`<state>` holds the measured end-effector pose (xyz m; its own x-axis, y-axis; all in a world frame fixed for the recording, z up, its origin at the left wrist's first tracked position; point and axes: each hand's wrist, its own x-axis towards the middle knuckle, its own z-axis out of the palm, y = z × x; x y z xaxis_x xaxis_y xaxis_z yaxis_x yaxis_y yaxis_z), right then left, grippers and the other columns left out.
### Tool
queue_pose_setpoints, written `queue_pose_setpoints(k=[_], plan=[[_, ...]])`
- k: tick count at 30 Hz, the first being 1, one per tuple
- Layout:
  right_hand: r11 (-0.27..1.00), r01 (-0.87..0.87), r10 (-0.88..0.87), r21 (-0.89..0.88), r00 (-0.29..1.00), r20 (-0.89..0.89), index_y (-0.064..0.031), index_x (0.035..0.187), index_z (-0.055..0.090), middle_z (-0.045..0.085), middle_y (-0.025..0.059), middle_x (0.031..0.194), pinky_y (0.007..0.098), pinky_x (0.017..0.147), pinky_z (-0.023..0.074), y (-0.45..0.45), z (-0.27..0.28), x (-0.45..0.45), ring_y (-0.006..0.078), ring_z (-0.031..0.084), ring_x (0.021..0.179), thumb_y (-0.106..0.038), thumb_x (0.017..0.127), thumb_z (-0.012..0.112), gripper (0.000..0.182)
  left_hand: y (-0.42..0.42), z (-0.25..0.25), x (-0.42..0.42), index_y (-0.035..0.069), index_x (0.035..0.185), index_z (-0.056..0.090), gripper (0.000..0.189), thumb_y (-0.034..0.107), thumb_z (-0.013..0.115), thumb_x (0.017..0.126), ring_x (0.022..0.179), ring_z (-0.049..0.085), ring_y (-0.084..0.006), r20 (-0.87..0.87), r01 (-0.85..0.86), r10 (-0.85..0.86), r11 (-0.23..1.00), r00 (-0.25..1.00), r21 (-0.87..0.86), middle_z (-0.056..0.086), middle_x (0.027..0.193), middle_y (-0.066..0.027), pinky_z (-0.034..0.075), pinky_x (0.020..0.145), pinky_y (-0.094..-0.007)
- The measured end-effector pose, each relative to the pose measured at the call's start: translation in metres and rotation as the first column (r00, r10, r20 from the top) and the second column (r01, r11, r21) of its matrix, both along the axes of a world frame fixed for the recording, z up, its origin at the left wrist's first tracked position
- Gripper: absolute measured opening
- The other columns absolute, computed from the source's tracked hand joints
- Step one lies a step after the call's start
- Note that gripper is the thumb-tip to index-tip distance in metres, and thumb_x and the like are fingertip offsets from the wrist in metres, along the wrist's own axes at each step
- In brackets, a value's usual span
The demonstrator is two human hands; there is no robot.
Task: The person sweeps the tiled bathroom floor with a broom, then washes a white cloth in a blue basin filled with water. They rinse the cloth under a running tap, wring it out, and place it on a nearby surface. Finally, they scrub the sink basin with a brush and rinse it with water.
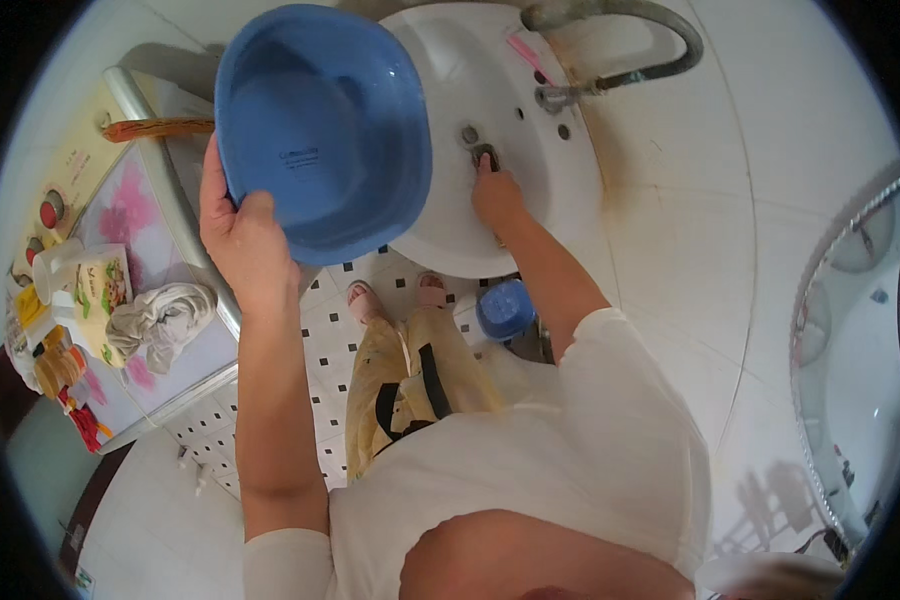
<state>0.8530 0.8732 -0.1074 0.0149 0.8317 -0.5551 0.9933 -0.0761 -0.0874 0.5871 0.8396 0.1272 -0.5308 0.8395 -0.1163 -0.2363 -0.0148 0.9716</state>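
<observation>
My left hand [247, 240] grips the near-left side of a blue plastic basin [322, 202], its thumb over the rim. The basin is tilted so its inside faces me, and it bears small dark writing on the bottom. It overlaps the left side of a white ceramic washbasin [450, 82]. Inside the washbasin, my right hand [499, 196] has its fingers on a small dark pad [486, 156], just below the drain hole [470, 135]. The pad's exact kind is unclear, and the hand hides part of it.
A curved metal faucet [690, 45] and a pink plastic item [529, 57] are at the washbasin's back. Left stands a washing machine [172, 217] with a crumpled cloth [165, 319] and a tissue pack [101, 289] on top. A blue container [505, 309] sits below; a mirror [855, 322] hangs right.
</observation>
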Motion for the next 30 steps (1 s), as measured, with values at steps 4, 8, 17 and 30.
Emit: queue_pose_setpoints(k=[4, 8, 17, 30], plan=[[1.000, 0.013, -0.012, -0.013, 0.999, 0.040, -0.0068, 0.138, 0.022, 0.051, 0.0268, 0.108, 0.0417, 0.081, 0.0452, -0.015, 0.010, 0.003, 0.0378, 0.053, 0.096, -0.017, 0.086, 0.039, 0.055, -0.011, -0.002, -0.007, -0.004, 0.126, 0.040, 0.063, -0.016, 0.031, 0.066, 0.105, 0.052, -0.0177, -0.055, 0.031, -0.030, 0.999, 0.998, 0.017, 0.051, 0.118, -0.0114, 0.039, 0.092, -0.0275], [0.991, 0.032, -0.036, 0.130, 0.999, 0.029, -0.0045, 0.137, 0.022, 0.047, 0.0287, 0.113, 0.0387, 0.079, 0.0471, 0.023, 0.006, -0.007, 0.0345, 0.055, 0.094, -0.016, 0.086, 0.041, 0.056, -0.014, 0.002, -0.004, -0.003, 0.127, 0.039, 0.063, -0.015, 0.030, 0.065, 0.105, 0.052, -0.0189, -0.030, 0.006, -0.005, 1.000, 1.000, 0.030, 0.051, 0.118, -0.0124, 0.040, 0.092, -0.0295], [0.997, -0.027, 0.023, 0.076, 0.998, 0.055, -0.0075, 0.140, 0.013, 0.045, 0.0301, 0.114, 0.0400, 0.080, 0.0460, 0.030, -0.010, -0.004, 0.0370, 0.053, 0.096, -0.017, 0.087, 0.040, 0.060, -0.024, -0.004, -0.010, -0.004, 0.128, 0.036, 0.064, -0.015, 0.029, 0.065, 0.107, 0.052, -0.0207, -0.002, -0.017, 0.017, 1.000, 1.000, 0.011, 0.049, 0.120, -0.0136, 0.042, 0.092, -0.0317], [0.993, 0.047, -0.009, 0.110, 0.945, -0.327, -0.0140, 0.138, 0.021, 0.053, 0.0225, 0.107, 0.0394, 0.081, 0.0449, 0.052, -0.037, -0.036, 0.0352, 0.055, 0.090, -0.027, 0.086, 0.045, 0.059, -0.006, -0.011, 0.006, -0.005, 0.127, 0.038, 0.064, -0.016, 0.031, 0.065, 0.105, 0.053, -0.0195, 0.010, -0.051, 0.051, 0.998, 0.999, 0.022, 0.051, 0.119, -0.0136, 0.042, 0.091, -0.0300]])
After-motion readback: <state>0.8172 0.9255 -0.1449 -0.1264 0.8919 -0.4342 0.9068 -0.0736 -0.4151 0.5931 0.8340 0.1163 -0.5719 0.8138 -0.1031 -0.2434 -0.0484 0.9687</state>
